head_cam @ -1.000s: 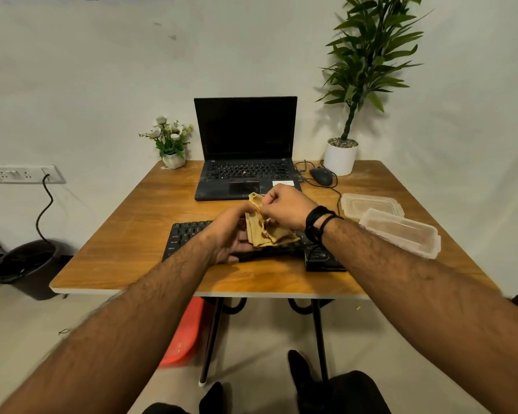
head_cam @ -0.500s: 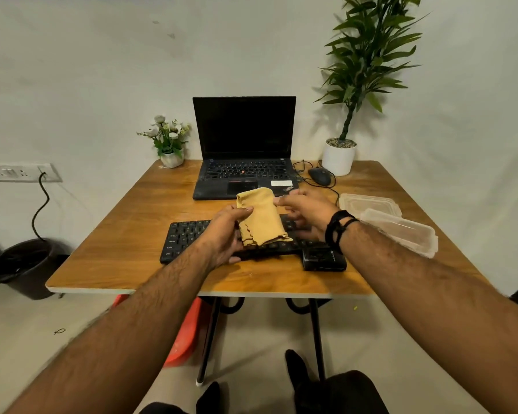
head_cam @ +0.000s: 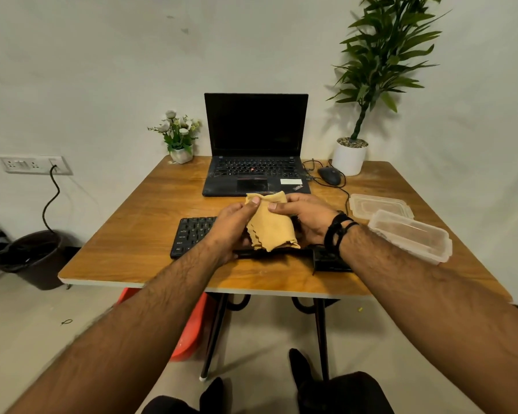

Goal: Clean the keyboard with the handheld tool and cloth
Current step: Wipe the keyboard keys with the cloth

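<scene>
Left hand [head_cam: 232,227] and right hand [head_cam: 304,218] pinch cloth [head_cam: 271,227] above keyboard [head_cam: 193,234]

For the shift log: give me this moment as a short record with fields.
cloth: tan cloth, held above the keyboard
left hand: left hand pinches the cloth's top left corner
right hand: right hand pinches the top right corner
keyboard: black keyboard flat on the table, partly hidden by the hands
handheld tool: small black device beside the keyboard, untouched
</scene>
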